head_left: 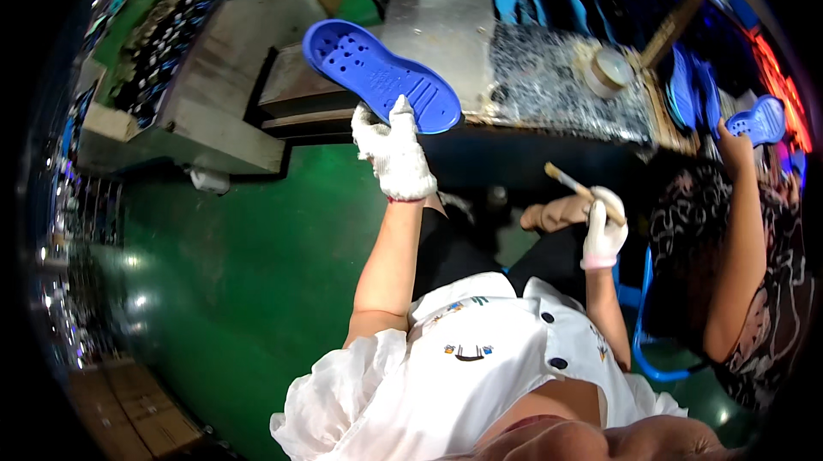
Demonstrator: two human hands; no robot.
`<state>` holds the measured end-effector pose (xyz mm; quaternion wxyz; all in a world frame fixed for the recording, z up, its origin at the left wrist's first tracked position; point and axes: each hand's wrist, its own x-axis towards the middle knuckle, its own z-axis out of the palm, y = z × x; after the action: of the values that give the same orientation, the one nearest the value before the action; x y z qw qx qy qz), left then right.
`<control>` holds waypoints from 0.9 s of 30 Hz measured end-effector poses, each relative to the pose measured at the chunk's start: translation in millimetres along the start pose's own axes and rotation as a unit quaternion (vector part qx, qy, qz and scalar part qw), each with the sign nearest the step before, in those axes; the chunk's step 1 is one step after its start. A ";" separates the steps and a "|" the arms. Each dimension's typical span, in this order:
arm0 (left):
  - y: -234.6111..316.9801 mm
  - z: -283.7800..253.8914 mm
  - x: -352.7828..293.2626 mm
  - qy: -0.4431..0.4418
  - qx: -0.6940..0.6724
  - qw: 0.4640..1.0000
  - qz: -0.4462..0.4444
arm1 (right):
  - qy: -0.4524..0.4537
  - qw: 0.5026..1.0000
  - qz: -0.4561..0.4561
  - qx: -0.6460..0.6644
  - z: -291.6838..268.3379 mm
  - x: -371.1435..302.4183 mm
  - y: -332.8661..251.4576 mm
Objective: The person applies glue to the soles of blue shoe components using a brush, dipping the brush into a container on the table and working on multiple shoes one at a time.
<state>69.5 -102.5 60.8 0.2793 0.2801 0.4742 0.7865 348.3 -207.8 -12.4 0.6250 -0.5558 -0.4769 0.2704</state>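
Observation:
A blue shoe sole (pixel 369 71) with holes toward its far end is held up before the metal bench. My left hand (pixel 396 152), in a white knit glove, grips its near end, thumb on the upper face. My right hand (pixel 605 225), also gloved in white, is closed around the handle of a brush (pixel 567 180) over my lap. The brush's pale tip points up and left, apart from the sole. Beyond it, a round tub (pixel 608 73) stands on the bench's mottled plastic cover (pixel 549 84).
At the right sits a co-worker in dark patterned clothes (pixel 694 221), whose hand (pixel 735 148) holds another blue sole (pixel 759 121). More blue soles (pixel 690 88) stand beside the bench. A metal machine housing (pixel 240 50) rises at the left above green floor (pixel 249 264); cardboard boxes (pixel 133 410) lie lower left.

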 end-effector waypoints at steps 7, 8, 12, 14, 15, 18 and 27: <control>22.8 21.9 -65.7 -0.063 -0.025 0.997 0.024 | -0.079 0.973 -0.209 0.053 8.7 11.4 -101.2; 27.3 27.7 -73.7 -0.057 -0.038 0.997 0.034 | -0.112 0.962 -0.246 0.035 7.5 14.7 -106.0; 33.7 34.8 -88.0 -0.103 -0.029 0.991 0.080 | -0.101 0.961 -0.253 -0.054 16.7 11.4 -110.4; 31.7 32.0 -88.6 -0.122 -0.016 0.989 0.088 | -0.092 0.956 -0.277 -0.033 27.2 13.5 -105.6; 30.4 30.4 -87.8 -0.128 -0.010 0.987 0.094 | -0.097 0.949 -0.291 -0.068 26.6 15.1 -109.7; 27.6 34.0 -91.4 -0.083 -0.023 0.992 0.095 | -0.069 0.943 -0.293 -0.143 18.6 15.2 -110.7; 9.3 25.2 -89.8 -0.118 -0.038 0.990 0.061 | -0.084 0.947 -0.282 -0.128 14.5 19.5 -114.3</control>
<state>147.4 -154.6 63.4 0.2956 0.3885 0.3898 0.7809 321.1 -211.5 101.2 0.5571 -0.4488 -0.6957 0.0655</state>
